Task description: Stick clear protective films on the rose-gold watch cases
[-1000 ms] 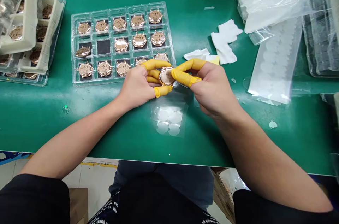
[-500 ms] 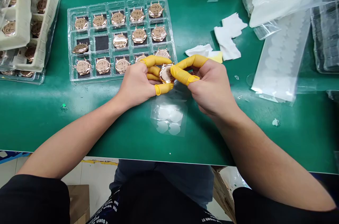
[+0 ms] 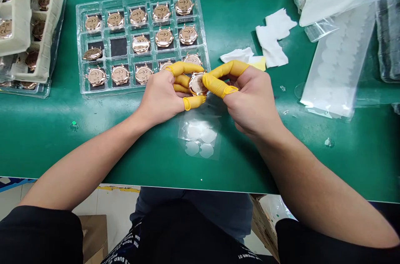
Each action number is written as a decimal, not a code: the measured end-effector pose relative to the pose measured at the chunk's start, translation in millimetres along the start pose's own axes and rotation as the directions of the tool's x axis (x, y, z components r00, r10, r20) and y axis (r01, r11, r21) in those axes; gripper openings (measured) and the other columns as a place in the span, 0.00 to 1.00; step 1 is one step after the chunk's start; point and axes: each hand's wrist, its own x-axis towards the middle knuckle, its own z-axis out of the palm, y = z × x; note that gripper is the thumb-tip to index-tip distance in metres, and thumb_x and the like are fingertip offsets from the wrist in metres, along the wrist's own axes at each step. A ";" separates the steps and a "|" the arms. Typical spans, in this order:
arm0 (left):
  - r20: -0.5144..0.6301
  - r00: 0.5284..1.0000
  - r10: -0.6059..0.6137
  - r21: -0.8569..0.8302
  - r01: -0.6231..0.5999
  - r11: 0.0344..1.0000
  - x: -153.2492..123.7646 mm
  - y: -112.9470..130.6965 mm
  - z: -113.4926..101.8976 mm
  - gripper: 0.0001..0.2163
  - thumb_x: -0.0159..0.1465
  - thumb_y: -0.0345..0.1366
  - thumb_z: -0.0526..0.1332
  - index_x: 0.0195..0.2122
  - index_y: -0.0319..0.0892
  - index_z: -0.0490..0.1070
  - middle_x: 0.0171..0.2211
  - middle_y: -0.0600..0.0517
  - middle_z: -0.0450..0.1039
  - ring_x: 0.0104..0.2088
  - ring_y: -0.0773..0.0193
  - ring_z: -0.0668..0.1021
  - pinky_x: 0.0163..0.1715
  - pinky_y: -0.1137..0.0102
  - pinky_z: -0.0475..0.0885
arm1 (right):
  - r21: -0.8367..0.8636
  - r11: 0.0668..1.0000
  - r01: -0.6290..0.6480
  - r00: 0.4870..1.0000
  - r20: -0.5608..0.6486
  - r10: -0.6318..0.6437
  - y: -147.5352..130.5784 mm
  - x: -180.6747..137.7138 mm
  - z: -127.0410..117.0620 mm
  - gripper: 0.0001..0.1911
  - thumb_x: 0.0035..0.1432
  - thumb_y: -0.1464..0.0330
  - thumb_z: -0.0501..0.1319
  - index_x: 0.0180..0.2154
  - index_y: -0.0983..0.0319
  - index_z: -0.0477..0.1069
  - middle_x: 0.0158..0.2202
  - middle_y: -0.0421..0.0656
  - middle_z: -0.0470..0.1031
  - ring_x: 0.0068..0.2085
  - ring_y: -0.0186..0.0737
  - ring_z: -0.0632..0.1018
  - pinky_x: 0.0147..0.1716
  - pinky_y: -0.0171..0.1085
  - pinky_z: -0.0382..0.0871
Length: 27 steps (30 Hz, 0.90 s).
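The left hand [image 3: 165, 96], in yellow rubber finger covers, is clamped on a round rose-gold metal watch case [image 3: 196, 84] just before the clear plastic compartment tray [image 3: 106, 49] on the green worktop [image 3: 140, 158], while the likewise covered right hand [image 3: 251, 97] has thumb and forefinger together at its right edge.

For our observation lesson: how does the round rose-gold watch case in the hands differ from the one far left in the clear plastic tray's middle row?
The held case sits in the left hand, the right hand at its edge; the far-left case rests in the clear plastic tray. The held case shows its broad back, while the far-left case is tilted, looking narrower. Both are rose-gold.
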 end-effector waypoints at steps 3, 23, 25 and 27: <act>0.004 1.000 -0.011 -0.002 0.011 1.000 -0.2 1.2 0.2 0.28 0.52 0.32 0.77 0.55 0.42 0.76 0.39 0.52 0.82 0.42 0.57 0.87 0.43 0.64 0.86 | -0.007 1.000 0.012 1.000 -0.008 -0.012 1.2 0.1 -0.2 0.15 0.56 0.55 0.76 0.33 0.56 0.77 0.36 0.40 0.79 0.39 0.41 0.79 0.46 0.45 0.78; -0.023 1.000 -0.010 0.000 0.010 1.000 -0.4 2.1 1.6 0.27 0.51 0.33 0.76 0.53 0.43 0.76 0.38 0.52 0.83 0.39 0.59 0.86 0.40 0.65 0.85 | 0.260 0.965 0.027 0.996 -0.091 -0.004 -3.5 15.2 -19.4 0.16 0.49 0.61 0.78 0.37 0.54 0.75 0.35 0.40 0.73 0.26 0.31 0.66 0.20 0.36 0.54; -0.025 1.000 0.007 0.005 -0.007 1.000 -0.5 1.1 1.7 0.27 0.51 0.33 0.76 0.53 0.43 0.76 0.38 0.52 0.83 0.39 0.60 0.86 0.39 0.66 0.85 | 0.238 0.966 -0.100 0.995 0.048 0.091 0.2 11.3 -12.6 0.23 0.47 0.59 0.80 0.44 0.52 0.76 0.38 0.39 0.76 0.26 0.31 0.68 0.19 0.35 0.56; -0.024 1.000 0.020 0.018 -0.019 1.000 -0.9 0.4 1.9 0.27 0.50 0.33 0.76 0.53 0.43 0.76 0.37 0.52 0.83 0.38 0.60 0.86 0.39 0.66 0.84 | 0.208 0.959 -0.194 0.975 0.151 0.165 1.8 7.4 -5.3 0.25 0.46 0.55 0.81 0.42 0.55 0.77 0.32 0.39 0.76 0.23 0.31 0.68 0.18 0.34 0.57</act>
